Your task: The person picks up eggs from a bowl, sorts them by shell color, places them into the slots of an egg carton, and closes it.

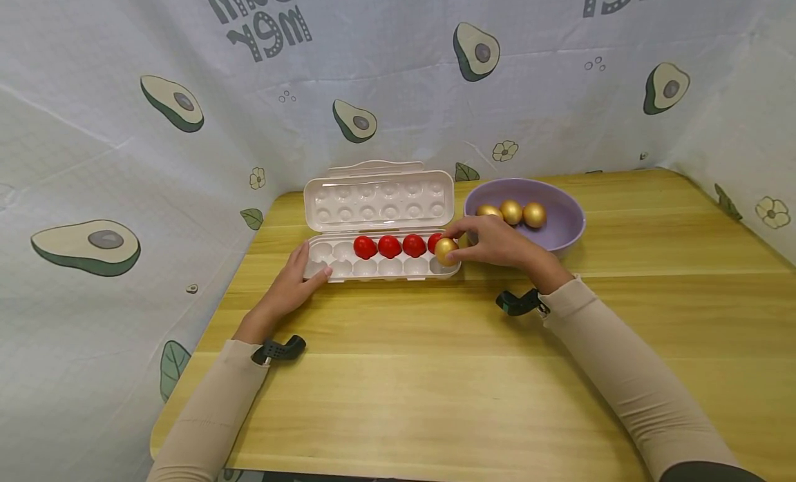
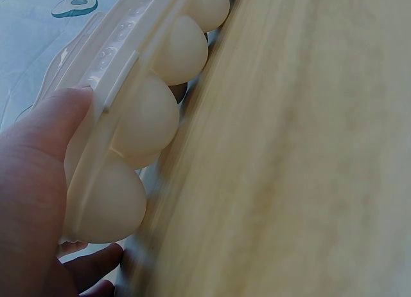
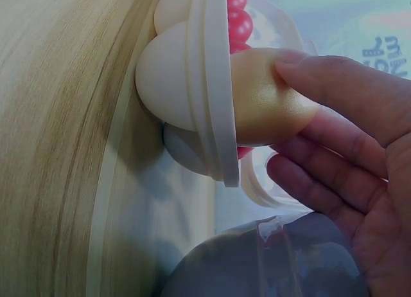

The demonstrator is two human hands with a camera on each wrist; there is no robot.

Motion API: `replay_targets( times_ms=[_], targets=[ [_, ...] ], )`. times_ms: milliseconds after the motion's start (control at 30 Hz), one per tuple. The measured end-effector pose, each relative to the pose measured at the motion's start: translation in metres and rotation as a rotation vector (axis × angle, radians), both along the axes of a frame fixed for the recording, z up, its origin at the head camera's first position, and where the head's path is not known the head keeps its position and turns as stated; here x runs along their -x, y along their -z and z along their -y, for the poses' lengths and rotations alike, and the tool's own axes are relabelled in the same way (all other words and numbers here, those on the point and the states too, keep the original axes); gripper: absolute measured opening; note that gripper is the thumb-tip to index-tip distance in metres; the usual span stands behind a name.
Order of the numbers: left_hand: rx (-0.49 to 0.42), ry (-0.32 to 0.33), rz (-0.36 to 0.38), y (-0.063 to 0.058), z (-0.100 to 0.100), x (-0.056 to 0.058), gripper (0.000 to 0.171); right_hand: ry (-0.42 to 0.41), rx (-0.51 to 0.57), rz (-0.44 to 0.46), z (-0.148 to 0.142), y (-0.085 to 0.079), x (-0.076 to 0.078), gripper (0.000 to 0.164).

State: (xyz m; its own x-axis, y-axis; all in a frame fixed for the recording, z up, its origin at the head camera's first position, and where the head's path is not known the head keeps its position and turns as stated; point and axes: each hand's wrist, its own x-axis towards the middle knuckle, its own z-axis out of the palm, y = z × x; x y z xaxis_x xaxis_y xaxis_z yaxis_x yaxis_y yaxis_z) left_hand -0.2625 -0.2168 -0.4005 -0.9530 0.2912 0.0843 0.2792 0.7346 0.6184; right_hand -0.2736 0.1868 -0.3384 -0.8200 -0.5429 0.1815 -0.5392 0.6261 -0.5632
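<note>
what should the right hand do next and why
Probably settle the gold ball into the near right-end cup of the carton and let go: the right hand pinches it at that cup, which looks unfilled, while the left hand holds the other end.

One egg carton (image 1: pixel 390 266) had twelve cups in two rows of six and one lid (image 1: pixel 379 181). Four red balls (image 1: pixel 390 246) sat in its back row. Four gold balls showed: one gold ball (image 1: pixel 446 251) over its right end, and three others (image 1: pixel 511 212) in the one purple bowl (image 1: pixel 569 226) to its right, partly hidden. Two hands were there, a left hand (image 1: pixel 291 283) at its left end, a right hand (image 1: pixel 494 242) at its right. One table (image 1: pixel 398 385) lay under it.
</note>
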Motion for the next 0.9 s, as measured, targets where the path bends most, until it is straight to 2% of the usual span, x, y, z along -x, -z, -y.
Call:
replay_targets(
  times_ms=[367,900],
  targets=[
    [-0.012,0.008,-0.004,-0.0016,-0.0007,-0.0011,0.089,-0.070,-0.011,-0.067,-0.0013,-0.0006,0.0025,0.034],
    [-0.004,-0.003,0.009,0.0004,0.0002,0.0003,0.089,-0.058,-0.008,-0.084,-0.0012,-0.0001,0.0033,0.033]
  ],
)
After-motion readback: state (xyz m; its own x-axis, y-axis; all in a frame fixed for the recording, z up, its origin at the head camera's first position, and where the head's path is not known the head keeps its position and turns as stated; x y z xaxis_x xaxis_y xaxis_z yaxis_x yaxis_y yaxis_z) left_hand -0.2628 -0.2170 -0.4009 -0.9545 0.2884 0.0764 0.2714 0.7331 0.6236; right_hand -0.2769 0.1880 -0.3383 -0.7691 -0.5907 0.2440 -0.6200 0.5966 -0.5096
